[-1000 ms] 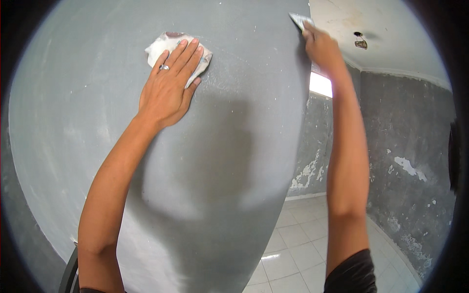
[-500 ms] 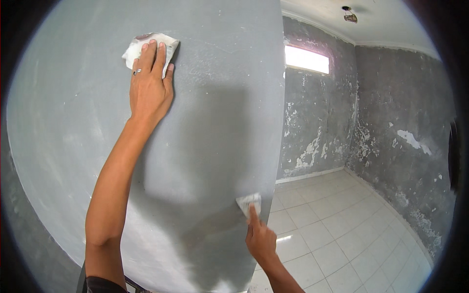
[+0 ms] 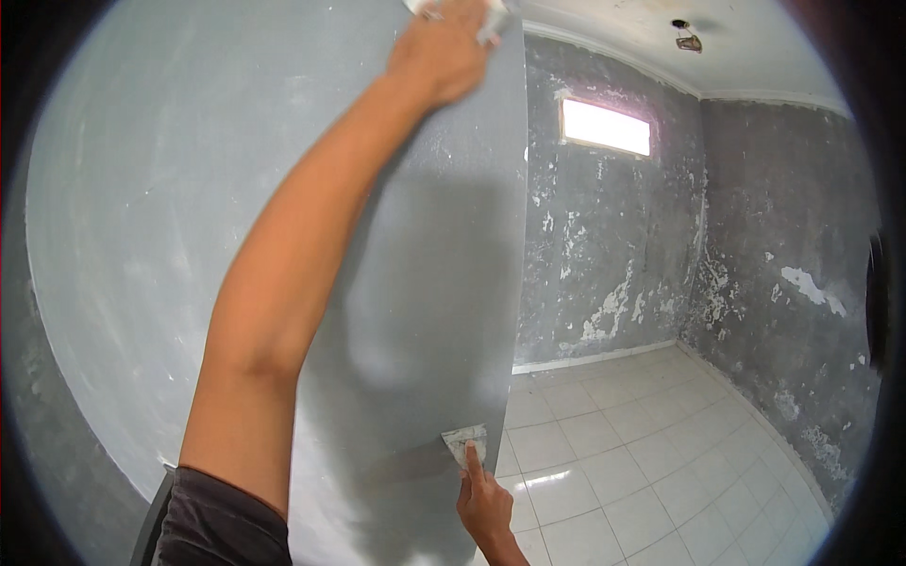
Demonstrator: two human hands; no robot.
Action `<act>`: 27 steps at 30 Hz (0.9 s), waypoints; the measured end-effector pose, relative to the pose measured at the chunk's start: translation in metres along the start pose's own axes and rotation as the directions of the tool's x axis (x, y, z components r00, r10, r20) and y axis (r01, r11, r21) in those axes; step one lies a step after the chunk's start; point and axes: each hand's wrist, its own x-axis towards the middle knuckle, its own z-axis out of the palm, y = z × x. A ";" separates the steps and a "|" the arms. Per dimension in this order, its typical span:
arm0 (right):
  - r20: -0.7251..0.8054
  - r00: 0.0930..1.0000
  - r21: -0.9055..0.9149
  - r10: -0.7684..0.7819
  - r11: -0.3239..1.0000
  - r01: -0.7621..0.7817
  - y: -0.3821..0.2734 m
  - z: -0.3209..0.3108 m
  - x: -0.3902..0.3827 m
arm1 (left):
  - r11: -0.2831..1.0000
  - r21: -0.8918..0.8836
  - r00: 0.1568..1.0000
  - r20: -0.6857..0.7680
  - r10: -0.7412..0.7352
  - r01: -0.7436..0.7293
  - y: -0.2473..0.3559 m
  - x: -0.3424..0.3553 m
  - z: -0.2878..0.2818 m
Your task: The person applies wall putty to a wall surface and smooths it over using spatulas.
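High on the grey painted wall [image 3: 160, 217], at the top edge of the picture, my left hand [image 3: 439, 52] presses a white sheet [image 3: 495, 19] against the surface; its fingers are partly blurred and cut off by the frame. Low down, beside the wall's right-hand edge, my right hand [image 3: 483, 505] grips a flat scraper [image 3: 458, 436], index finger along its blade, which lies against the wall. My shadow falls on the wall between my hands.
Right of this wall is a room with mottled grey walls [image 3: 774, 208], peeling in places, a white tiled floor [image 3: 613, 424], a high narrow window [image 3: 604, 126] and a hanging ceiling fitting [image 3: 687, 41]. A dark bar [image 3: 151, 519] is at the lower left.
My left hand has moved up and to the right with the white sheet. My right hand and scraper came down from the top of the wall, then slightly lower still.
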 end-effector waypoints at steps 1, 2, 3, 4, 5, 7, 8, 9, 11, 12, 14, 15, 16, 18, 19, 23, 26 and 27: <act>0.008 1.000 0.001 0.001 1.000 -0.001 0.002 0.004 0.002 | 0.998 -0.018 0.997 0.025 0.069 -0.068 0.019 -0.029 0.003; -0.006 1.000 0.012 0.005 1.000 -0.004 0.004 0.008 0.003 | 0.984 -0.053 0.986 -0.014 0.167 -0.168 0.032 -0.062 0.005; -0.013 1.000 0.018 0.014 1.000 -0.013 0.009 0.008 -0.001 | 0.961 -0.092 0.965 -0.051 0.258 -0.261 0.048 -0.100 0.003; -0.005 1.000 0.016 0.019 1.000 -0.019 0.014 0.006 -0.003 | 0.964 -0.134 0.970 0.058 0.238 -0.229 0.066 -0.135 -0.005; 0.008 1.000 -0.011 0.008 1.000 -0.008 0.018 0.006 -0.001 | 0.966 -0.167 0.961 0.165 0.223 -0.195 0.077 -0.161 -0.013; 0.019 1.000 -0.026 -0.009 1.000 0.009 0.020 0.008 0.003 | 0.956 -0.209 0.941 0.227 0.253 -0.207 0.072 -0.187 -0.022; 0.037 0.999 -0.042 -0.033 0.999 0.034 0.022 0.009 0.004 | 0.945 -0.253 0.918 0.282 0.279 -0.209 0.068 -0.193 -0.024; 0.063 0.996 -0.053 -0.065 0.996 0.068 0.024 0.007 0.003 | 0.949 -0.239 0.916 0.294 0.273 -0.206 0.061 -0.183 -0.022; 0.066 0.995 -0.004 -0.079 0.997 0.079 0.024 0.010 0.002 | 0.954 -0.130 0.939 0.184 0.292 -0.271 0.035 -0.128 -0.010; 0.067 0.995 0.032 -0.074 0.997 0.072 0.023 0.009 -0.002 | 0.969 -0.128 0.959 0.163 0.232 -0.212 0.025 -0.092 -0.010; 0.072 0.996 0.056 -0.059 0.997 0.055 0.020 0.008 -0.011 | 0.984 -0.132 0.985 0.107 0.135 -0.121 0.011 -0.017 -0.015; 0.062 0.997 0.083 -0.046 0.996 0.041 0.019 0.007 -0.013 | 0.988 -0.125 0.992 0.076 0.102 -0.092 0.005 0.010 -0.015; 0.071 0.996 0.083 -0.048 0.996 0.042 0.018 0.007 -0.016 | 0.989 -0.123 0.992 0.083 0.096 -0.086 0.002 0.022 -0.005; 0.078 0.996 0.062 -0.042 0.997 0.037 0.014 0.007 -0.017 | 0.998 0.044 0.998 -0.039 0.042 -0.040 0.007 0.036 0.003; 0.083 0.996 0.067 -0.039 0.997 0.034 0.014 0.006 -0.016 | 0.997 0.051 0.996 -0.070 0.054 -0.051 0.006 0.026 0.010; 0.150 0.988 0.064 -0.032 0.998 0.022 0.015 0.002 -0.008 | 0.983 -0.022 0.983 0.012 0.182 -0.182 0.057 -0.089 0.012; 0.126 0.991 0.062 -0.034 0.998 0.027 0.026 0.007 -0.009 | 0.971 -0.192 0.935 0.298 0.195 -0.141 0.117 -0.200 -0.023; 0.100 0.994 0.057 -0.037 0.998 0.032 0.028 0.010 -0.010 | 0.967 -0.215 0.865 0.450 0.224 -0.138 0.131 -0.236 -0.034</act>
